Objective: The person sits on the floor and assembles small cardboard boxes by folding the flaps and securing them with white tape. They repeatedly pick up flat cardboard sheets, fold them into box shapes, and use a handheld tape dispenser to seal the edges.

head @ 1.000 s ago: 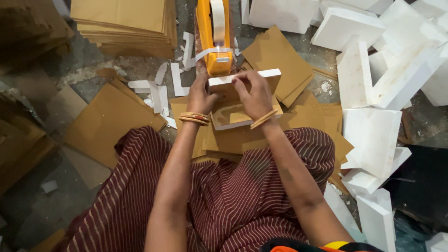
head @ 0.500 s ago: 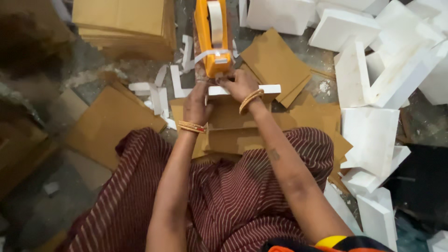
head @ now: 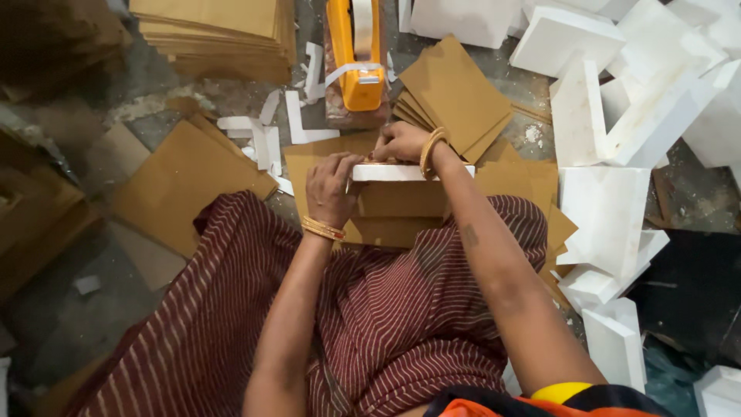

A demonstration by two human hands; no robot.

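1. A grey concrete floor (head: pixel 147 85), littered with white scraps.
2. At centre, the left hand (head: pixel 330 188) and right hand (head: pixel 401 142) both grip a white foam strip (head: pixel 409 172) over brown cardboard.
3. At 12 o'clock, an orange tape dispenser (head: pixel 356 54).
4. At 3 o'clock, white foam blocks (head: pixel 606 216).
5. At 11 o'clock, a cardboard stack (head: pixel 216 35).

I had one view only, from the head-worn camera, so no second view shared any part of the scene. It looked almost straight down, close over the lap. The left hand (head: pixel 330 189) and right hand (head: pixel 401 141) sat near frame centre. The lap filled the near edge. The orange tape dispenser (head: pixel 356 54) marked the far edge, foam blocks (head: pixel 610 123) the right, stacked cardboard (head: pixel 224 35) the far left.
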